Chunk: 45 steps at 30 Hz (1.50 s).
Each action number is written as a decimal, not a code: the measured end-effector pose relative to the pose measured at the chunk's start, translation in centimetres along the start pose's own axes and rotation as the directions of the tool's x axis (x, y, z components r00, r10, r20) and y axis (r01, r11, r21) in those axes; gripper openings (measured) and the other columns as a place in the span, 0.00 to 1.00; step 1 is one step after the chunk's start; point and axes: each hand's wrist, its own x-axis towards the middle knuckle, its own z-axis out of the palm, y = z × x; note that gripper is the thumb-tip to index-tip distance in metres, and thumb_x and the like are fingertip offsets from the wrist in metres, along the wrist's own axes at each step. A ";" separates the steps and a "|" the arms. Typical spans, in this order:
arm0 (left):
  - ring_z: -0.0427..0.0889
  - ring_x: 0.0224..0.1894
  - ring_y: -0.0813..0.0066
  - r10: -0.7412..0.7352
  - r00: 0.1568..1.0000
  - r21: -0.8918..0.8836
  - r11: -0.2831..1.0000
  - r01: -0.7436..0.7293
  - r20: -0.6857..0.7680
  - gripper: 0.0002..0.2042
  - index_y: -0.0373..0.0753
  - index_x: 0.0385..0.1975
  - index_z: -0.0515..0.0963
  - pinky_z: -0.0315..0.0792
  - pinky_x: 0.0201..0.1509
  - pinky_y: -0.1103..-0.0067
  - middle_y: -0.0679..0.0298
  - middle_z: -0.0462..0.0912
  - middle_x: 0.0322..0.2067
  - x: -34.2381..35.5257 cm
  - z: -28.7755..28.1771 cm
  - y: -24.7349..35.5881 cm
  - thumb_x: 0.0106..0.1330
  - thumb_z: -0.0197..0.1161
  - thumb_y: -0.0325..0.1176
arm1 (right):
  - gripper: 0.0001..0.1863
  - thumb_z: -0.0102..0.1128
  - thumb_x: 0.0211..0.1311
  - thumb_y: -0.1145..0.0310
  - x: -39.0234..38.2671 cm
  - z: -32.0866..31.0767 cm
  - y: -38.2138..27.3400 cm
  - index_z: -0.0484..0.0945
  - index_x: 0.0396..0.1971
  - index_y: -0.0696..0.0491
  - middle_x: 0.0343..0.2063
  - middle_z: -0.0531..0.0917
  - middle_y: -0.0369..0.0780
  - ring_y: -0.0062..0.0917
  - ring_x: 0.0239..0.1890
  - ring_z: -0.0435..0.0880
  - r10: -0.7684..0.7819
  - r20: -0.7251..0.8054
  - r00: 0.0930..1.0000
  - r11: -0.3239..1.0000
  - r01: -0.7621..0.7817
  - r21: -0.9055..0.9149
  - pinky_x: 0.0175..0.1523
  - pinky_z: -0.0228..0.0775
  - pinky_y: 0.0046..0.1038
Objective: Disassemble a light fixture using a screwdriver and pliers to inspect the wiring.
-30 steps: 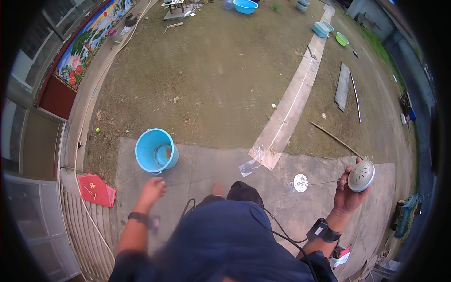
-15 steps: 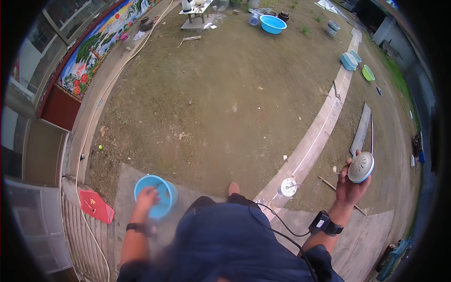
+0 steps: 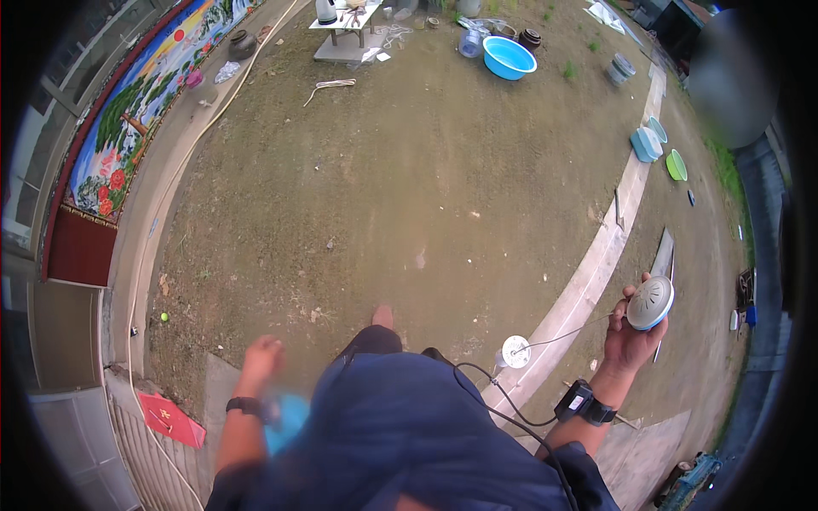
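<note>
My right hand (image 3: 629, 341) is raised at the right, its fingers wrapped round a pale domed disc with slots and a blue rim (image 3: 651, 303). From that hand a thin cord or rod (image 3: 564, 335) runs left to a small white round piece (image 3: 515, 351), which hangs over the paved strip. My left hand (image 3: 262, 356), slightly blurred, hangs at the left with its fingers curled in; nothing shows in them. Just below it is a light blue bucket (image 3: 288, 419), mostly hidden by my forearm and body. A black box (image 3: 573, 400) on my right wrist has a black cable.
A red sheet (image 3: 173, 419) lies at the lower left by a long pale hose (image 3: 162, 203). The narrow paved strip (image 3: 596, 260) crosses the dirt yard. Farther off are a blue basin (image 3: 509, 58), a green basin (image 3: 676, 165) and a small white table (image 3: 342, 17). A metal strip (image 3: 663, 254) lies right.
The view has moved forward, so the bucket and red sheet sit lower. My left hand has come away from over the bucket's mouth. My right hand still holds the domed disc.
</note>
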 end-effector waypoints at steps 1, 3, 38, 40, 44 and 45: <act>0.87 0.39 0.67 0.044 0.999 0.043 0.998 -0.045 0.022 0.19 0.34 0.60 0.73 0.82 0.39 0.73 0.55 0.85 0.45 1.9 -0.1 4.1 0.73 0.59 0.35 | 0.39 0.44 0.73 0.42 2.1 1.3 0.5 0.63 0.69 0.61 0.42 0.83 0.48 0.24 0.27 0.83 -0.009 -0.010 1.000 1.000 0.010 0.021 0.22 0.68 0.18; 0.87 0.39 0.67 0.066 0.998 0.013 0.998 -0.067 0.021 0.20 0.33 0.60 0.73 0.81 0.40 0.73 0.55 0.85 0.44 5.4 0.5 10.5 0.73 0.59 0.35 | 0.39 0.44 0.73 0.42 6.5 3.5 1.5 0.63 0.69 0.61 0.42 0.83 0.48 0.24 0.27 0.83 -0.008 -0.030 1.000 1.000 0.009 0.012 0.22 0.69 0.17; 0.85 0.36 0.71 0.135 0.990 0.046 0.990 -0.137 0.040 0.20 0.32 0.60 0.73 0.79 0.38 0.75 0.60 0.85 0.40 62.6 3.3 92.3 0.72 0.61 0.36 | 0.39 0.45 0.71 0.40 86.2 46.8 32.0 0.66 0.67 0.59 0.39 0.84 0.47 0.22 0.23 0.81 0.115 -0.094 0.989 0.992 -0.120 -0.044 0.21 0.63 0.16; 0.85 0.36 0.72 0.139 0.989 0.077 0.987 -0.142 0.048 0.20 0.32 0.59 0.74 0.79 0.38 0.75 0.60 0.84 0.39 65.2 4.7 96.2 0.72 0.61 0.37 | 0.39 0.45 0.71 0.40 89.8 47.5 33.8 0.66 0.67 0.59 0.39 0.84 0.46 0.22 0.23 0.81 0.143 -0.144 0.979 0.989 -0.148 -0.026 0.20 0.63 0.17; 0.86 0.38 0.72 0.159 0.987 0.192 0.969 -0.154 -0.014 0.20 0.32 0.55 0.77 0.79 0.41 0.74 0.57 0.86 0.39 71.1 7.4 102.4 0.71 0.63 0.41 | 0.37 0.44 0.72 0.43 98.7 50.3 38.7 0.66 0.67 0.59 0.39 0.84 0.46 0.22 0.22 0.80 0.228 -0.113 0.967 0.973 -0.232 -0.023 0.21 0.64 0.17; 0.87 0.40 0.69 0.131 0.991 0.243 0.963 -0.119 -0.036 0.21 0.32 0.54 0.78 0.80 0.43 0.73 0.55 0.87 0.40 71.7 8.2 103.6 0.70 0.64 0.42 | 0.36 0.46 0.72 0.43 100.8 50.9 39.7 0.67 0.66 0.58 0.39 0.84 0.45 0.21 0.22 0.80 0.232 -0.061 0.971 0.970 -0.235 -0.061 0.22 0.64 0.17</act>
